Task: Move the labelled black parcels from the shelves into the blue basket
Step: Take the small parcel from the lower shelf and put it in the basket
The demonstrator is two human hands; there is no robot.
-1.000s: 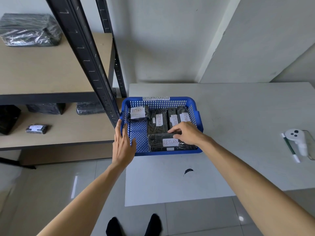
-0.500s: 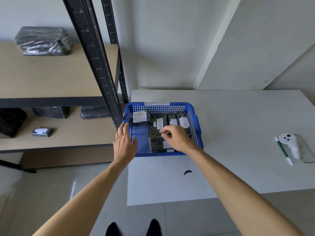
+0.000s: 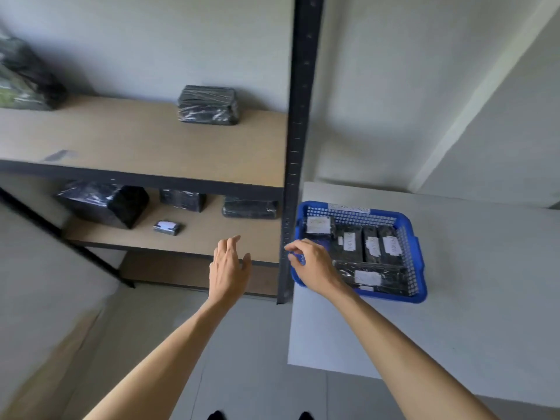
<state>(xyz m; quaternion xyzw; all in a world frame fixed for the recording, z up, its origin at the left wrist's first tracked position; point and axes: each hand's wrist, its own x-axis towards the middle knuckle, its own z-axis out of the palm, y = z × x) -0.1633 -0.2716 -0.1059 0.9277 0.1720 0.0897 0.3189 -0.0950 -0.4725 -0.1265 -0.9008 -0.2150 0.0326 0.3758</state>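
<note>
The blue basket [image 3: 412, 237] sits on the white table's near left corner, holding several black parcels with white labels [image 3: 367, 277]. My right hand [image 3: 312, 265] hovers over the basket's left rim, fingers loosely curled, holding nothing. My left hand [image 3: 228, 265] is open in front of the lower shelf's edge, left of the black post. A small labelled black parcel [image 3: 168, 227] lies on the lower shelf, left of my left hand.
Unlabelled black wrapped parcels stand on the lower shelf [image 3: 103, 204], [image 3: 183, 200], [image 3: 250, 207] and on the upper shelf [image 3: 207, 105], [image 3: 25, 77]. A black upright post [image 3: 295, 147] stands between shelf and white table [image 3: 454, 313]. Grey floor lies below.
The view has swung left towards the shelves. My right hand has come off the parcels to the basket's left rim. My left hand has left the basket and moved to the lower shelf.
</note>
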